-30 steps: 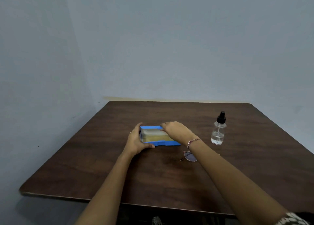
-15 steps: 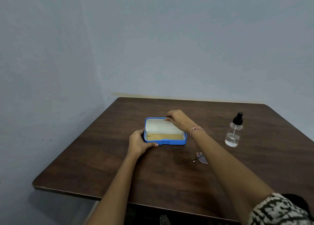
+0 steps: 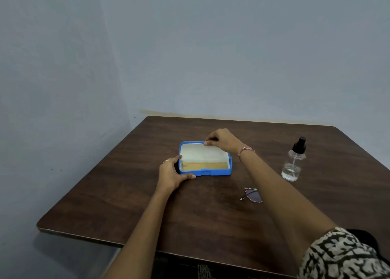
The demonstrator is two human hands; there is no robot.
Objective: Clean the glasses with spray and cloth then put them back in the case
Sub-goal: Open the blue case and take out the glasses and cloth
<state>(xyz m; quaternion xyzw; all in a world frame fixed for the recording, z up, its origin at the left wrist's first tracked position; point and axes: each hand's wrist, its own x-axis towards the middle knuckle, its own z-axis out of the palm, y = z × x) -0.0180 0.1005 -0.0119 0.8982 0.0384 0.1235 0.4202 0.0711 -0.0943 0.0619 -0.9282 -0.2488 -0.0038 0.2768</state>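
Our left hand (image 3: 172,174) curled its fingers round the open case (image 3: 205,171) at its near-left corner | right hand (image 3: 221,140) pinched its far rim | glasses (image 3: 252,195) lay on the bench (image 3: 190,226), near right | we judged them light and fragile: lift by the frame.

Soft, dim, even light is filling the room, the table (image 3: 211,215) is throwing faint shadows, and wide-angle bending is showing at the edges.

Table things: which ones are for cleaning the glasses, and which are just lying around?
For the job:
- glasses
- spray bottle
- blue case, open, held by the left hand and right hand
- tan strip inside it, maybe the cloth

Not for the job:
- table, only underneath
- bracelet, worn on the right wrist
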